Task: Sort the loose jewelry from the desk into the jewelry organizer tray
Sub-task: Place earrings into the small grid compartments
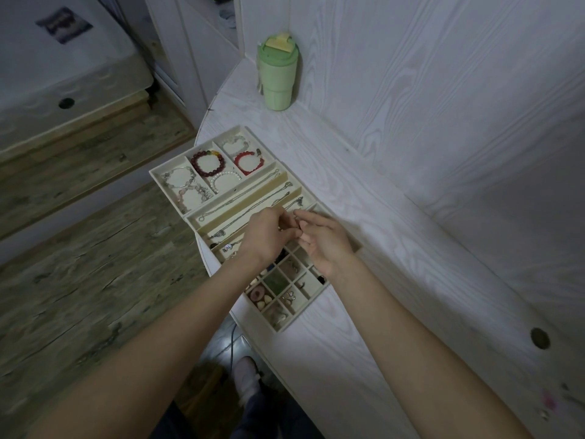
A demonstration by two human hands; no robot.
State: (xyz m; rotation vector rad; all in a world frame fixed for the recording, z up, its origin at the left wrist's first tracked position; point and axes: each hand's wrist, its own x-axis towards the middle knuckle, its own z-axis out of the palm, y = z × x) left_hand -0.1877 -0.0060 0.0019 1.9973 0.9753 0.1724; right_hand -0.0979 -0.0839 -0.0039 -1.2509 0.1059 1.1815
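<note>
A cream jewelry organizer tray (164, 177) lies on the white desk (364, 242). Its far compartments hold bead bracelets, among them a dark red one (207, 163), a bright red one (248, 161) and a white pearl one (224, 180). Long middle slots hold thin silver chains (243, 196). Near small squares hold rings and stones (269, 296). My left hand (269, 237) and my right hand (323, 242) meet above the middle of the tray, fingertips together, pinching a small thin piece of jewelry (296, 221) between them. What that piece is stays too small to tell.
A green lidded tumbler (277, 74) stands at the desk's far corner by the white wall. A cable hole (539, 338) sits at the desk's right. Some small loose items (549, 403) lie blurred at the lower right. The tray overhangs the desk's curved left edge above the wooden floor.
</note>
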